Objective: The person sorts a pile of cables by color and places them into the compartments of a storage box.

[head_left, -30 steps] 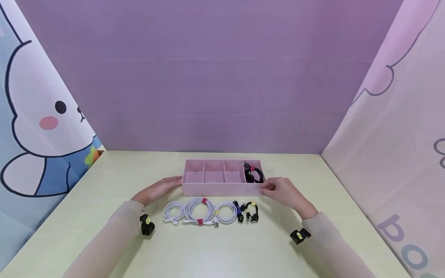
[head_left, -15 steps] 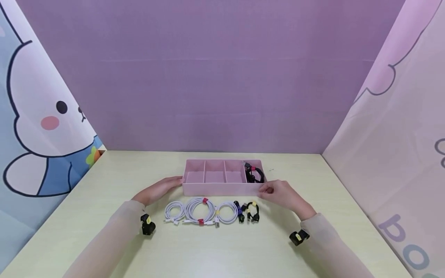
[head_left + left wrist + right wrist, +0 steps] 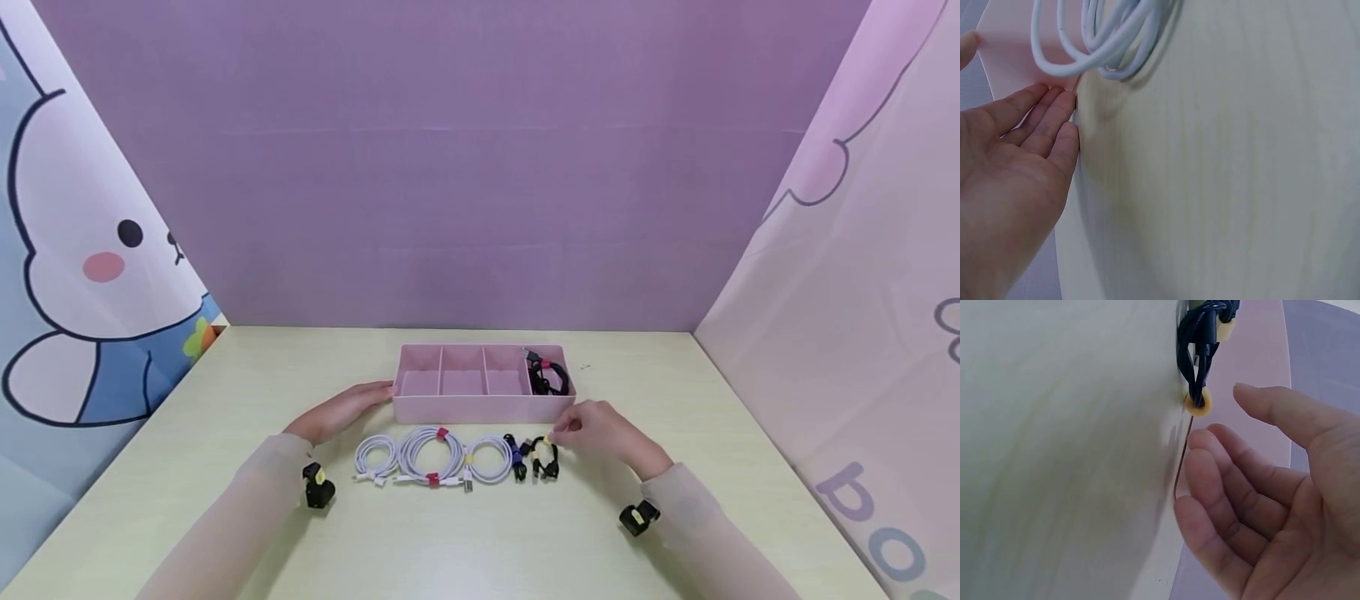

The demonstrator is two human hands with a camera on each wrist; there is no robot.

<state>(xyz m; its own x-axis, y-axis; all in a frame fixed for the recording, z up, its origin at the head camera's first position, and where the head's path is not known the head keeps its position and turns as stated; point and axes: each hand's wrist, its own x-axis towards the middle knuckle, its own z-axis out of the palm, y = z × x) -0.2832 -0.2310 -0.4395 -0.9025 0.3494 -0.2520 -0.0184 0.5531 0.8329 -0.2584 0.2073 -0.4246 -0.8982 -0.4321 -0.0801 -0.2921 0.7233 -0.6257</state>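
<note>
The left hand (image 3: 341, 412), fingers straight, touched the left end of the pink tray (image 3: 480, 409). In front of the tray lay three white coils (image 3: 460, 454), then a blue-tied black cable (image 3: 517, 452); the tray's rightmost compartment held a red-tied cable (image 3: 537, 382). Before it lay a yellow-tied cable (image 3: 552, 470), the right hand (image 3: 600, 431) just beside, thumb and loosely curled fingers apart.
</note>
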